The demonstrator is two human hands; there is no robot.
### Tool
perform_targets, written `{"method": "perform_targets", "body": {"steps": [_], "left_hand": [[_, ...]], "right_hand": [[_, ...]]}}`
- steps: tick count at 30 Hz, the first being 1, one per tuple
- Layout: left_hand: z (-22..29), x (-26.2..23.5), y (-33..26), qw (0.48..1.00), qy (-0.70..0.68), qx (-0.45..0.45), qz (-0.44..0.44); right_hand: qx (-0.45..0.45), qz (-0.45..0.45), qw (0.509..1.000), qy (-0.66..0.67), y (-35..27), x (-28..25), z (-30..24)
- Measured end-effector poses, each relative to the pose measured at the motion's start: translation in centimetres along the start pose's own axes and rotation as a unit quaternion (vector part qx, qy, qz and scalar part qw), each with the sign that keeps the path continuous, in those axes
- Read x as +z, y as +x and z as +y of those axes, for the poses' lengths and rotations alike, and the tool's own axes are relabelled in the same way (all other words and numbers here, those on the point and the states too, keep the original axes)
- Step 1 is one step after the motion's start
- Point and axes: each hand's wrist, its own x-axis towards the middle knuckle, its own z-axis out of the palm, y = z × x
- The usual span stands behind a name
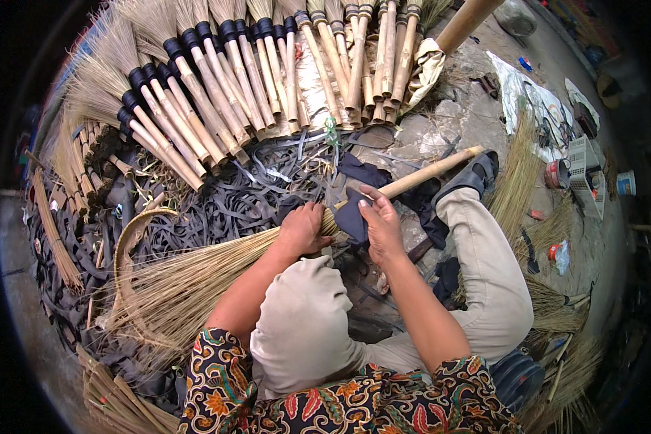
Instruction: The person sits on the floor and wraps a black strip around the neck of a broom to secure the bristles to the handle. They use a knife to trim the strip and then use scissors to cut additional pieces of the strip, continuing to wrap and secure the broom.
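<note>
Across my lap lies a broom [217, 262], its straw fanning out to the left and its bamboo handle [430, 173] pointing up to the right, near my sandalled foot. My left hand [304, 228] is closed around the straw close to the neck. At the neck, my right hand [381, 223] pinches a piece of dark cloth or rubber [352, 217] between thumb and fingers. That dark piece lies against the place where straw meets handle. More dark sheet material [365, 172] lies just beyond the neck.
Finished-looking brooms [224, 79] with dark-bound necks stand in rows at the far side. Tangled dark strips [217, 199] cover the ground left of me. A curved woven rim [123, 246] sits under the straw. Loose straw bundles [517, 170] and a white plastic crate [584, 173] lie at right.
</note>
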Motion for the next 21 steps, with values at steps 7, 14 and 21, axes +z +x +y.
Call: {"method": "perform_targets", "body": {"steps": [7, 14, 21], "left_hand": [[0.1, -0.1, -0.7, 0.998, -0.043, 0.001, 0.039], [0.7, -1.2, -1.0, 0.998, -0.059, -0.017, 0.018], [1.0, -1.6, -1.0, 0.997, -0.067, -0.023, 0.008]], "right_hand": [[0.096, 0.102, 0.989, -0.054, 1.1, -2.3, 4.5], [0.084, 0.107, 0.989, -0.059, 0.2, -3.4, 4.4], [0.084, 0.111, 0.99, -0.039, -0.3, -3.6, 4.0]]}}
